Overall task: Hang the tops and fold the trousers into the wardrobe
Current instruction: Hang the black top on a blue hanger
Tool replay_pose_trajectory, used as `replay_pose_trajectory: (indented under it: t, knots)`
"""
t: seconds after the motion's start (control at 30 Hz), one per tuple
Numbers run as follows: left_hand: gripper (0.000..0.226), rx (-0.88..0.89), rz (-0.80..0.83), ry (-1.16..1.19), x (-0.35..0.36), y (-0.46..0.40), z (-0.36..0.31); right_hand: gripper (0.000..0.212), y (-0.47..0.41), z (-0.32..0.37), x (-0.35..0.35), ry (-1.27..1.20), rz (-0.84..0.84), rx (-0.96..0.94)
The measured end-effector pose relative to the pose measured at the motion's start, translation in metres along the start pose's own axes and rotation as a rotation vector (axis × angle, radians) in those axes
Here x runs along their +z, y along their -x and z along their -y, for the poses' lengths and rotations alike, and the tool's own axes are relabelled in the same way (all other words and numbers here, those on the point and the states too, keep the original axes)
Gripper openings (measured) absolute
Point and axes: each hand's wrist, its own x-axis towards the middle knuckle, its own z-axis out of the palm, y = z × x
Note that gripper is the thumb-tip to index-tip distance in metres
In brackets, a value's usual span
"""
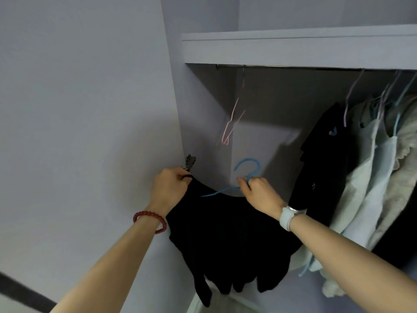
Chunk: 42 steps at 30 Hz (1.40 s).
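Left hand: fingers curled, pinching the left upper edge of the black top; red bead bracelet on the wrist.
Right hand: fingers closed round the neck of the blue hanger, just below its hook; white watch on the wrist.
Black top: stretched between the two hands, its bulk hanging below them in loose folds; it is held in front of the wardrobe opening, below the rail.
Blue hanger: hook upright above the right hand; one arm runs left along the top's upper edge, the rest hidden by cloth.
Hinge: metal, on the wardrobe's side panel, just above the left hand.
Pink hanger: empty, hung from the rail above and behind the hands.
Hung clothes: a dark garment and pale ones crowd the right of the rail, near the right forearm.
Shelf: pale board directly over the rail.
Wall: plain, left of the wardrobe.
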Motion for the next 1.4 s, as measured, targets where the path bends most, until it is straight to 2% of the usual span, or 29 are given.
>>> replay_pose_trajectory:
  t: [0.07, 0.23, 0.33, 0.4, 0.43, 0.5, 0.57, 0.6, 0.67, 0.73, 0.77, 0.8, 0.93, 1.0, 1.1, 1.23, 1.3, 1.4]
  knots:
    - [0.012, -0.014, -0.004, 0.071, -0.001, -0.007, 0.002, 0.042, 0.0, -0.004, -0.007, 0.015, 0.081, -0.005]
    - [0.017, -0.115, 0.067, 0.174, 0.003, -0.012, 0.005, 0.039, -0.002, -0.02, -0.044, -0.21, -0.045, 0.178]
    - [0.019, -0.11, 0.115, 0.141, 0.013, -0.011, -0.005, 0.04, 0.002, -0.019, -0.045, -0.197, 0.053, 0.197]
    - [0.02, -0.11, 0.182, 0.172, 0.016, -0.008, -0.013, 0.043, 0.003, -0.02, -0.046, -0.2, 0.018, 0.216]
    - [0.027, -0.115, 0.219, 0.22, 0.018, -0.007, -0.014, 0.045, 0.002, -0.022, -0.049, -0.215, -0.029, 0.24]
    - [0.06, -0.085, 0.244, 0.335, 0.022, -0.004, -0.007, 0.047, -0.001, -0.026, -0.056, -0.242, -0.122, 0.295]
    - [0.095, -0.062, 0.199, 0.443, 0.031, -0.001, 0.003, 0.048, -0.003, -0.033, -0.061, -0.308, -0.207, 0.347]
    - [0.103, -0.084, 0.189, 0.479, 0.037, 0.0, 0.007, 0.048, -0.004, -0.035, -0.064, -0.348, -0.254, 0.369]
    - [0.093, -0.144, 0.229, 0.533, 0.052, 0.0, 0.014, 0.048, -0.006, -0.04, -0.069, -0.447, -0.341, 0.416]
    - [0.048, -0.162, 0.291, 0.519, 0.061, -0.004, 0.016, 0.047, -0.003, -0.042, -0.076, -0.508, -0.383, 0.449]
    - [0.021, -0.145, 0.271, 0.452, 0.062, -0.007, 0.014, 0.046, -0.002, -0.044, -0.08, -0.507, -0.397, 0.448]
    - [0.009, -0.104, 0.21, 0.402, 0.06, -0.01, 0.008, 0.046, 0.001, -0.047, -0.086, -0.485, -0.414, 0.429]
    - [0.023, 0.026, -0.179, 0.41, 0.027, -0.025, -0.011, 0.043, 0.017, -0.062, -0.107, -0.273, -0.407, 0.378]
    - [0.023, 0.083, -0.248, 0.442, 0.009, -0.029, -0.019, 0.04, 0.024, -0.072, -0.112, -0.19, -0.361, 0.355]
    - [0.02, 0.082, -0.2, 0.501, 0.0, -0.032, -0.026, 0.041, 0.03, -0.075, -0.109, -0.128, -0.296, 0.312]
    - [0.023, 0.021, -0.072, 0.307, 0.016, -0.037, -0.023, 0.042, 0.023, -0.06, -0.113, -0.181, -0.356, 0.298]
    - [0.03, 0.002, 0.006, 0.294, 0.025, -0.037, -0.019, 0.041, 0.018, -0.052, -0.116, -0.179, -0.355, 0.299]
    - [0.031, 0.176, 0.064, 0.179, 0.035, -0.032, -0.021, 0.042, 0.017, -0.042, -0.113, -0.16, -0.291, 0.288]
